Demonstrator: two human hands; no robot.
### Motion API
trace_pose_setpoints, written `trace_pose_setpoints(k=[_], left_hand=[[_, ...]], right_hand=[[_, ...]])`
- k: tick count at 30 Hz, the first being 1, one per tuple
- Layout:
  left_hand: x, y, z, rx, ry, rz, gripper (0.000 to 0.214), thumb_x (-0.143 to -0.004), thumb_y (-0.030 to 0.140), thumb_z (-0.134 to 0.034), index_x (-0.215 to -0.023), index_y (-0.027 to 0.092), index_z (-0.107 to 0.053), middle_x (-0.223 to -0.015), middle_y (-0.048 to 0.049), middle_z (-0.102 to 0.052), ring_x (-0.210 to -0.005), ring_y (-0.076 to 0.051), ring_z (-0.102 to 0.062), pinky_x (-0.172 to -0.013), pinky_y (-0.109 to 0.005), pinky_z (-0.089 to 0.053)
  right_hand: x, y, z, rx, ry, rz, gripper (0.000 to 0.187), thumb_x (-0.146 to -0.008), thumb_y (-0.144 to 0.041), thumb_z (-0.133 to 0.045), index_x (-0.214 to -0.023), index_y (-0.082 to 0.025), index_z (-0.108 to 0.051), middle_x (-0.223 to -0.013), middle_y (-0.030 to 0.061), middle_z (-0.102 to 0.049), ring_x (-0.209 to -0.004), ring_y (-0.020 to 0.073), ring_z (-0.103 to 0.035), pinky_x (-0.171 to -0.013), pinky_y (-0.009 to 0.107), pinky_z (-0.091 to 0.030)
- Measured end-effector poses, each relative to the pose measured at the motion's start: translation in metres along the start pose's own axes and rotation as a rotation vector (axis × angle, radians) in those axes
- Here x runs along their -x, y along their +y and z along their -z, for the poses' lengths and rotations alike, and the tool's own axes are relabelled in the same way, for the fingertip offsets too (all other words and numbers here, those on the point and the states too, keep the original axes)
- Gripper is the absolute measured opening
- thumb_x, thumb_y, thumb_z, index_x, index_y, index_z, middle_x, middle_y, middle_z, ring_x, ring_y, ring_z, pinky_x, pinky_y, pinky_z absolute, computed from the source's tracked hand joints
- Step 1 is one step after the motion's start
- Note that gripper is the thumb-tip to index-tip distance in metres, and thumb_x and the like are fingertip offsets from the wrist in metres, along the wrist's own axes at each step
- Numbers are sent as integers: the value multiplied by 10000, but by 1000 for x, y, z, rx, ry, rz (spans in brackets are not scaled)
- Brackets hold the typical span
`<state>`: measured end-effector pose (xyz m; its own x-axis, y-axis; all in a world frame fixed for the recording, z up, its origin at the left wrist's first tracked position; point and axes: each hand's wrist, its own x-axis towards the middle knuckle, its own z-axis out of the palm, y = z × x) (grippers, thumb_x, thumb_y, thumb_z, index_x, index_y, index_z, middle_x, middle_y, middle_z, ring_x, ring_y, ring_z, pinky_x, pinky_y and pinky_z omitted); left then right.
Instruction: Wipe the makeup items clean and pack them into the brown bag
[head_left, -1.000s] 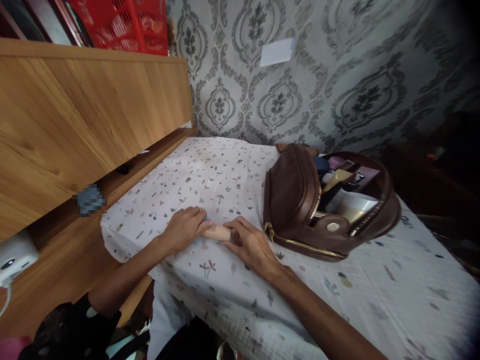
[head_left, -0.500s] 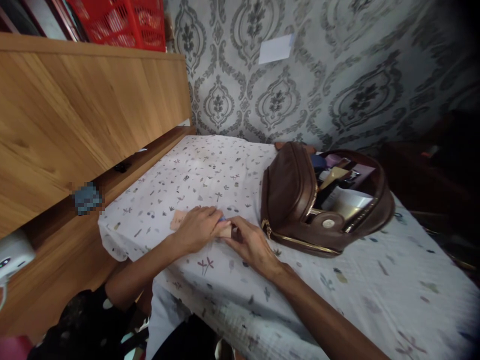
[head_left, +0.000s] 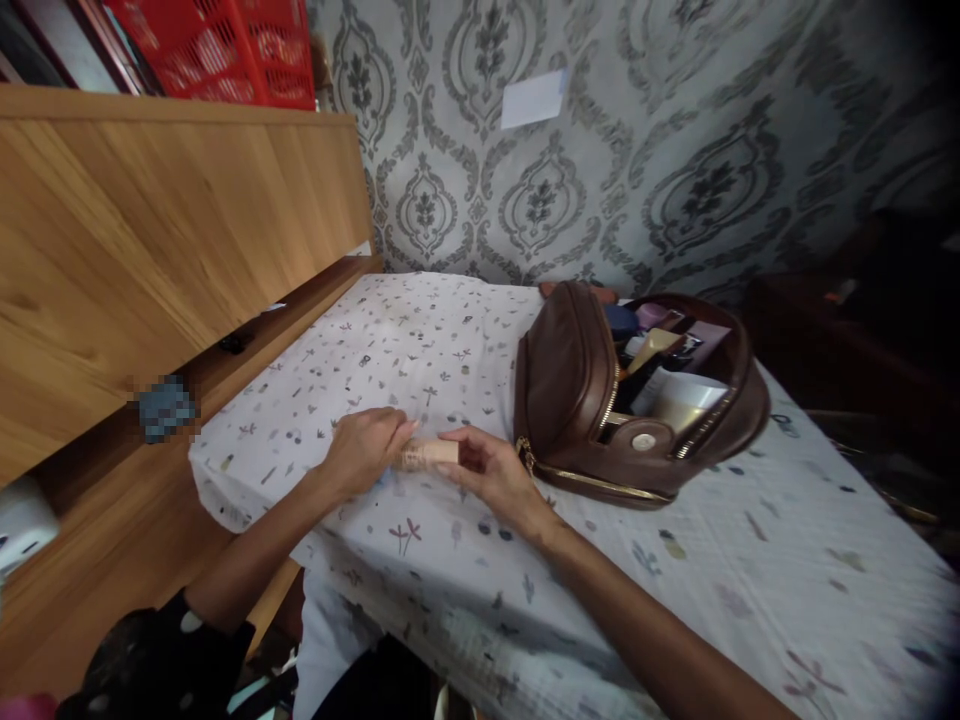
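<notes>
Where the left hand (head_left: 367,448) curls, the beige item (head_left: 430,453) seems covered.

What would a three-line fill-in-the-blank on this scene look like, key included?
1. The brown bag stands to the ____ of the beige item between the left hand and right hand.
2. The zip along the bag's lower front is ____-coloured.
3. The basket above the wooden panel is ____.
Missing words: right; gold; red.

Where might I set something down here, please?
Bare cloth lies between wooden panel and brown bag, beyond the left hand, and between bag and right forearm. Crowded: the bag's opening, and around the beige item in the right hand.
</notes>
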<state>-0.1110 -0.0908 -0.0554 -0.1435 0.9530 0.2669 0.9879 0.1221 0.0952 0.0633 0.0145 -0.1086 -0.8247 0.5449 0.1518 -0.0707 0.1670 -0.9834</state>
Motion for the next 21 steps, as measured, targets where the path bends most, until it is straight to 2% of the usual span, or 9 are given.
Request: trace_pose_setpoints(k=[3,6,8,11,13,16,18,21], left_hand=[[-10,20,7,51,-15,-66,472,-1026,405,-255,-739,187,-559,-722,-31,-639,-676,-169,-586,-623,-278,-385],[-17,30,16,190,-115,-63,501,-1017,445,-249,-708,188,-549,-686,-20,-617,-648,-164,-562,-611,-281,-372],[-18,23,20,304,-243,-2,537,-998,507,-258,-626,193,-485,-586,-2,-544,-583,-153,-515,-582,-278,-345],[-13,-5,21,460,-405,104,566,-951,612,-295,-557,210,-345,-486,31,-354,-499,-134,-399,-541,-279,-297],[-8,-24,20,562,-460,149,561,-931,644,-307,-569,216,-323,-499,40,-300,-496,-129,-355,-533,-279,-285],[-2,-36,19,662,-492,166,540,-925,644,-320,-611,208,-377,-549,32,-356,-538,-135,-380,-561,-276,-304],[-2,-31,18,679,-458,190,540,-922,648,-325,-626,203,-399,-576,25,-399,-569,-142,-409,-584,-276,-317],[-7,-9,12,726,-340,225,551,-923,649,-311,-612,202,-395,-576,19,-433,-595,-153,-436,-605,-280,-330]], right_hand=[[3,-3,0,121,65,123,253,-795,-322,-697,-1002,-198,-620,-840,14,-665,-774,165,-639,-768,318,-542],[8,-6,0,287,88,308,155,-841,-281,-665,-981,-213,-656,-896,29,-693,-818,175,-654,-792,326,-557],[10,-6,1,334,93,433,191,-874,-265,-642,-1057,-213,-666,-1001,62,-714,-915,194,-678,-843,339,-569],[10,-3,2,354,82,525,255,-891,-239,-640,-1143,-212,-663,-1135,97,-708,-1069,215,-671,-949,361,-554],[9,-2,1,331,81,516,266,-877,-238,-667,-1142,-222,-671,-1146,96,-708,-1077,217,-671,-951,366,-556],[6,-2,-1,196,101,431,282,-822,-277,-736,-1098,-237,-690,-1105,80,-715,-1010,210,-680,-896,359,-569],[4,-3,-3,28,116,323,343,-777,-330,-779,-1093,-241,-680,-1055,63,-717,-944,197,-684,-845,344,-575],[1,-5,-4,-211,131,127,435,-726,-420,-810,-1084,-224,-659,-970,45,-716,-868,186,-679,-798,333,-569]])
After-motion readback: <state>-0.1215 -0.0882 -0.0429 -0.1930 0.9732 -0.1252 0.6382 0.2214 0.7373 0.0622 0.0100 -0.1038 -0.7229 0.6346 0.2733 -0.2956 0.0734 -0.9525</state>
